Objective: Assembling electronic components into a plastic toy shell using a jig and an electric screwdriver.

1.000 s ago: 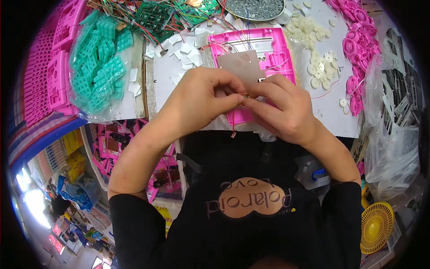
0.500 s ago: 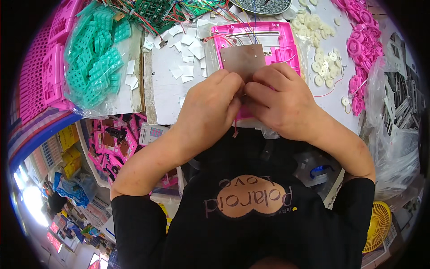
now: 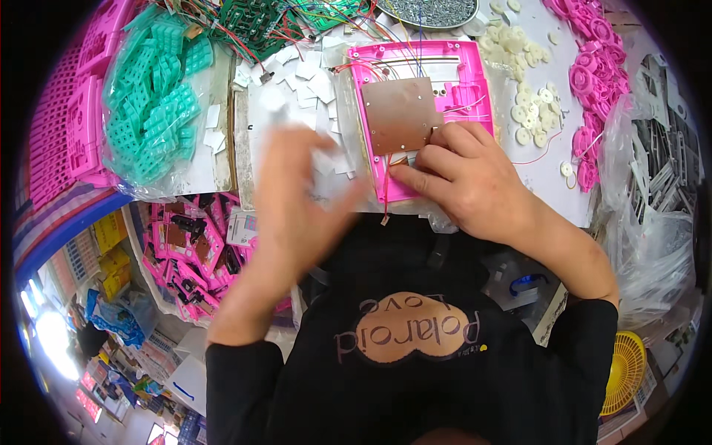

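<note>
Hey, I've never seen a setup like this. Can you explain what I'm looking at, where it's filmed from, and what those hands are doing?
There's no robot here: these are a person's bare hands, seen from a wide fisheye camera worn on the head, looking down. That lens bends straight edges.

On the white worktop lies a pink plastic casing with a brown board over it and thin wires around. The right hand has its fingertips at the board's lower edge; I can't tell what they grip. The left hand is blurred, thumb and fingers apart, with nothing visible in it, near scattered white pieces.

Further out are green circuit boards, small metal parts, pale discs, pink round parts and bagged turquoise pads.
</note>
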Demonstrator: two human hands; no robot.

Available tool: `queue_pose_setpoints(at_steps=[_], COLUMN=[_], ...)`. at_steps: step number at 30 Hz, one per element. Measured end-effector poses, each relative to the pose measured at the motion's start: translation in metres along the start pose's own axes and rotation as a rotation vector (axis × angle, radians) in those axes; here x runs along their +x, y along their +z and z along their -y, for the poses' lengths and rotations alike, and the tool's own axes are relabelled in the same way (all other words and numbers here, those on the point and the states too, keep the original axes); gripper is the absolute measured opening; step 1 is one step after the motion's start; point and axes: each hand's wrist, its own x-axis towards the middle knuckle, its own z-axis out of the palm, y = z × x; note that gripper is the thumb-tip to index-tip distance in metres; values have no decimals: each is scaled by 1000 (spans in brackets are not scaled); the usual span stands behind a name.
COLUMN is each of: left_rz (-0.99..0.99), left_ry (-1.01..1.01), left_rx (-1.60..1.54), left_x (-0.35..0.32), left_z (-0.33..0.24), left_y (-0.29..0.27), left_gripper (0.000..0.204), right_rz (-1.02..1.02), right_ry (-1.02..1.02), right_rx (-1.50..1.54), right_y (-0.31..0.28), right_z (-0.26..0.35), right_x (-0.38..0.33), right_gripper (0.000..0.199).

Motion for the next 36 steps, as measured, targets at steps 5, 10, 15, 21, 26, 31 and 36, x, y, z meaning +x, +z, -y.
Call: queue_pose_setpoints(at_steps=[5, 10, 15, 21, 26, 31, 36], left_rz=[244, 93, 136, 153, 219, 219, 154], left_ry=[-55, -66, -157, -214, 153, 227, 458], left_rx=[-257, -585, -837, -972, -511, -463, -57], left_x=[-49, -11, 13, 9, 11, 13, -2], left_z=[-9, 2, 1, -6, -12, -22, 2], left_y=[31, 7, 10, 25, 23, 26, 11], left_gripper=[14, 7, 7, 8, 12, 23, 38], right_rz=[-24, 56, 0, 60, -229, -310, -348], right_ry=[57, 184, 273, 283, 263, 283, 709], right_rx=[-39, 11, 89, 74, 226, 312, 753], right_y=[8, 2, 2, -7, -26, -17, -20], right_z=[7, 19, 34, 42, 27, 9, 5], right_x=[0, 4, -2, -6, -3, -5, -14], right_gripper=[38, 40, 47, 55, 42, 26, 13])
